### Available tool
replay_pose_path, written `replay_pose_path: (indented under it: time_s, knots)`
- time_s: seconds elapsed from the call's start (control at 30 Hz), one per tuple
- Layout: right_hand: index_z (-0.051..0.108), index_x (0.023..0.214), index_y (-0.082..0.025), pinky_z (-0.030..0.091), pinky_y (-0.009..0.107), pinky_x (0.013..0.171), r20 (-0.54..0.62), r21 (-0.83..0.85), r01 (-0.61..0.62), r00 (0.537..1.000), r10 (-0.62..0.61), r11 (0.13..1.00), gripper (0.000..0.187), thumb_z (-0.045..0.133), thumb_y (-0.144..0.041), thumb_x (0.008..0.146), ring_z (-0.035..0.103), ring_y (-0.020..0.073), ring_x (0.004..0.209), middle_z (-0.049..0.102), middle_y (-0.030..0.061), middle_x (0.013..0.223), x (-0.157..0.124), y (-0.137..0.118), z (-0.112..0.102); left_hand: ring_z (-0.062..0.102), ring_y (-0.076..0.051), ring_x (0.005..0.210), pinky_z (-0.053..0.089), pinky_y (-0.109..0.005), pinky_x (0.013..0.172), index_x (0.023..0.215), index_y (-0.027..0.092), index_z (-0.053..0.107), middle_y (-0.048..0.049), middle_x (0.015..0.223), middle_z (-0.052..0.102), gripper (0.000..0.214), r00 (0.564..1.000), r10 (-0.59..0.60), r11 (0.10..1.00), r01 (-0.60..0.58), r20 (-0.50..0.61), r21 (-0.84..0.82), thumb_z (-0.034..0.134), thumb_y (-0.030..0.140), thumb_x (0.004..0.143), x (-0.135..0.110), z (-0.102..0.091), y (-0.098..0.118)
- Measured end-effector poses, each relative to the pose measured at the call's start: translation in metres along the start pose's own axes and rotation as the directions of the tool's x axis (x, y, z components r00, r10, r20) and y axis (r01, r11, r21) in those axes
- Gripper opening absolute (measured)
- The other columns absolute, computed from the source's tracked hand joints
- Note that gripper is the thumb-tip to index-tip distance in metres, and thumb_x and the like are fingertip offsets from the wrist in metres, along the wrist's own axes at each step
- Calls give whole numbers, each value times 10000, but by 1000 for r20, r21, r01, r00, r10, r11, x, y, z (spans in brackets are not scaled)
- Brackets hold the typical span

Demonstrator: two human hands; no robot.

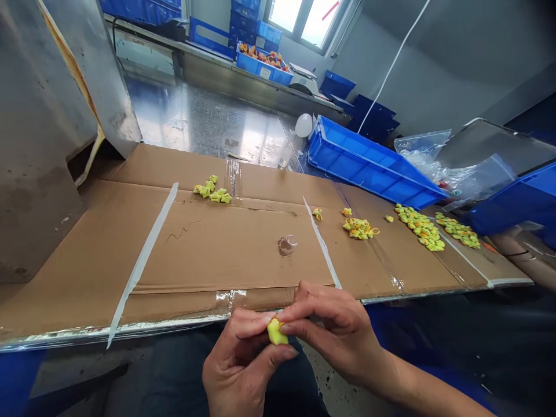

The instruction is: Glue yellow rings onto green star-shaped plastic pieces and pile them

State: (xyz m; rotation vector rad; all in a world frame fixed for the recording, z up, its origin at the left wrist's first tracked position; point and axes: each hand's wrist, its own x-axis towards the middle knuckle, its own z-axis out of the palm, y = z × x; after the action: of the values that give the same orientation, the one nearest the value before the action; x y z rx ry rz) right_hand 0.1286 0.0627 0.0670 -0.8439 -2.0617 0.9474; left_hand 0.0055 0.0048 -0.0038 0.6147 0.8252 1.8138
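Both hands meet below the table's near edge around one small yellow-green piece (pixel 277 333). My left hand (pixel 241 365) pinches it from below with thumb and fingers. My right hand (pixel 336 333) grips it from the right with closed fingertips. More yellow-green pieces lie on the cardboard sheet (pixel 226 243): a small group (pixel 212 190) at the back left, a cluster (pixel 359 227) right of centre, and two rows (pixel 420 227) at the far right. A small clear cup (pixel 287 244) lies on the cardboard just beyond my hands.
Blue bins (pixel 369 163) stand at the back right beside clear plastic bags (pixel 438 159). A grey metal panel (pixel 47 116) rises at the left. Another person's forearm (pixel 527 258) rests at the far right edge. A bin of orange pieces (pixel 263 61) sits far behind.
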Motion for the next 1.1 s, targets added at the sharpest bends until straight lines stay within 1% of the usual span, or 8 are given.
replay_pose_path:
  time_s: [0.1,0.17,0.33,0.5,0.6,0.87,0.93,1.1]
  knots:
    - [716,994,-203,430,224,560,-40,25,24,999,-23,999,148,709,-254,855,560,119,588,666,10,705,-3,0,-1,668,-145,723,547,-213,652,751,219,716,9,771,702,290,993,-92,993,86,-70,-79,837,78,529,3,4,4]
    - [663,1106,-227,472,224,617,-84,71,-16,996,22,997,227,654,-316,897,604,126,655,704,22,834,-6,1,-1,674,-150,671,553,-228,635,712,209,710,10,742,707,273,974,-208,967,191,-87,-169,864,142,498,5,7,5]
    - [547,1123,-247,504,226,708,-136,328,-132,973,185,935,170,411,-255,1022,641,125,791,713,20,924,-18,5,8,670,-131,544,535,-167,532,696,181,734,-33,660,732,319,867,-496,828,454,-52,-328,895,285,440,5,10,9]
    - [493,1124,-218,514,283,747,-67,365,-155,979,192,918,141,404,-248,1018,649,155,823,709,59,961,-23,7,16,670,-113,518,537,-136,510,762,204,772,-54,634,744,379,786,-614,748,548,-77,-374,897,322,425,4,15,18]
    - [476,1134,-208,511,302,781,-89,293,-127,983,159,948,148,387,-219,1016,655,165,855,706,62,963,-24,5,16,653,-104,474,526,-124,471,690,189,770,-44,591,731,328,765,-639,730,571,-77,-376,898,319,417,4,19,22]
    - [560,1042,-169,491,221,679,-124,17,143,982,-140,990,180,425,-94,949,626,135,751,675,48,845,-21,2,11,627,-101,431,480,-112,401,677,136,766,-50,549,704,347,753,-651,737,595,-98,-321,889,354,437,-2,19,24]
    - [557,1053,-151,483,219,656,-100,5,198,975,-197,980,186,419,-84,948,614,134,717,665,52,817,-19,4,10,621,-107,434,479,-130,403,691,136,766,-55,547,702,344,779,-621,764,576,-90,-291,878,368,463,-2,15,21]
    - [543,1117,-164,460,234,598,-72,-21,312,947,-313,950,211,395,-128,972,570,136,630,676,63,829,-18,17,8,621,-113,492,508,-185,505,774,156,776,-48,591,715,342,894,-446,878,429,-40,-211,861,360,512,2,3,13]
